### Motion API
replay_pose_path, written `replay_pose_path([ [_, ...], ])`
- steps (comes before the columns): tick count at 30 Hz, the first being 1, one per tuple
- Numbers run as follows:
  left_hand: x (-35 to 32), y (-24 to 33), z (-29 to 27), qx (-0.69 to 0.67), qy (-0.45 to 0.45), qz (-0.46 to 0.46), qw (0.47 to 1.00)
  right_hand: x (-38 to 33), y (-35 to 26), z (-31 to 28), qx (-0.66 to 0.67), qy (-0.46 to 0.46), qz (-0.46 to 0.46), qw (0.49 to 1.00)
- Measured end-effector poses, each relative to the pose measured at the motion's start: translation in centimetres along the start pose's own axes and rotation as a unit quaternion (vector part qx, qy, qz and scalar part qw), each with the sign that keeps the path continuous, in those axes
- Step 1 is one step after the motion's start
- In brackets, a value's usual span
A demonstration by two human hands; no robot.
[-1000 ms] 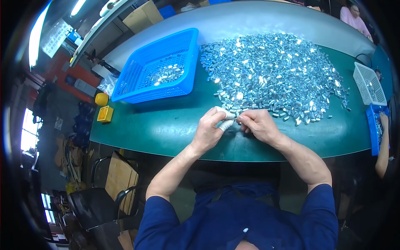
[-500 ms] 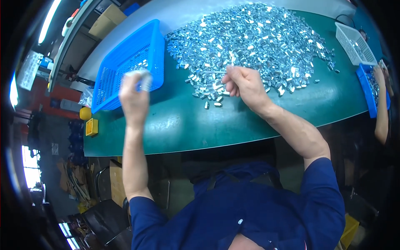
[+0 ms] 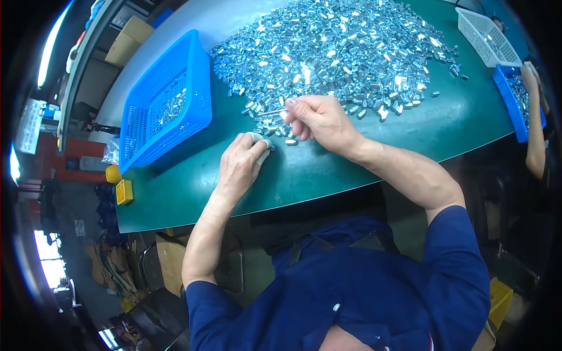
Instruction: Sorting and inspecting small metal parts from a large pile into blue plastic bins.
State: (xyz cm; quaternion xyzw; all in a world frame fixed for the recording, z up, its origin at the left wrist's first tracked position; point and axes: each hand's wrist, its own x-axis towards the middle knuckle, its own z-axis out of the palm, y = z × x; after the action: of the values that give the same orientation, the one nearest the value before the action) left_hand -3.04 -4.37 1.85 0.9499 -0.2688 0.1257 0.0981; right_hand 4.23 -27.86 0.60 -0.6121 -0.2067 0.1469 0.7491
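Note:
My right hand (image 3: 322, 123) is closed on a thin metal rod (image 3: 271, 112), which points left over the near edge of a large heap of small shiny metal pieces (image 3: 339, 52). Lower and to the left, my left hand (image 3: 239, 164) has white coverings on its fingertips. Its thumb and fingers are pinched together at the green tabletop (image 3: 316, 172), and a small metal piece (image 3: 271, 148) shows at their tips. Just ahead of that hand lies a loose metal piece (image 3: 291, 142). Part of the pinch is hidden by the fingers.
A blue perforated basket (image 3: 201, 82) with some metal pieces inside stands left of the heap. Small yellow box (image 3: 124, 192) sits at the table's left edge. At right are a white basket (image 3: 477, 35), a blue bin (image 3: 504, 96) and another person's hand (image 3: 531, 79).
My left hand has moved right and nearer, from over the blue basket to the tabletop by the heap. My right hand, still holding the rod, has shifted slightly left.

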Motion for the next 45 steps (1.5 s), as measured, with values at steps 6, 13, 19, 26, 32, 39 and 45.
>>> replay_pose_path([
  [6,-0.4,-0.6,0.5,-0.065,0.018,-0.037,0.997,0.1,0.3,0.5,-0.092,-0.037,-0.034,0.994],
  [13,-1.2,-0.4,0.7,-0.219,0.065,-0.168,0.959,-0.3,1.1,0.3,-0.285,-0.062,-0.08,0.953],
  [19,-0.9,0.3,0.1,-0.231,0.09,-0.158,0.956,0.0,0.9,0.3,-0.295,-0.074,-0.074,0.95],
  [26,-1.3,0.3,-0.5,-0.251,0.108,-0.173,0.946,0.1,-0.4,0.6,-0.247,-0.071,-0.013,0.966],
  [32,-0.6,1.2,-0.2,-0.213,0.103,-0.106,0.966,-0.6,0.7,0.6,-0.263,-0.088,-0.034,0.96],
  [39,-0.2,1.8,-0.6,-0.206,0.106,-0.089,0.969,-0.6,0.7,1.0,-0.23,-0.117,0.064,0.964],
  [45,0.0,1.4,-2.2,-0.168,0.123,-0.089,0.974,-0.7,0.8,1.0,-0.178,-0.062,-0.022,0.982],
])
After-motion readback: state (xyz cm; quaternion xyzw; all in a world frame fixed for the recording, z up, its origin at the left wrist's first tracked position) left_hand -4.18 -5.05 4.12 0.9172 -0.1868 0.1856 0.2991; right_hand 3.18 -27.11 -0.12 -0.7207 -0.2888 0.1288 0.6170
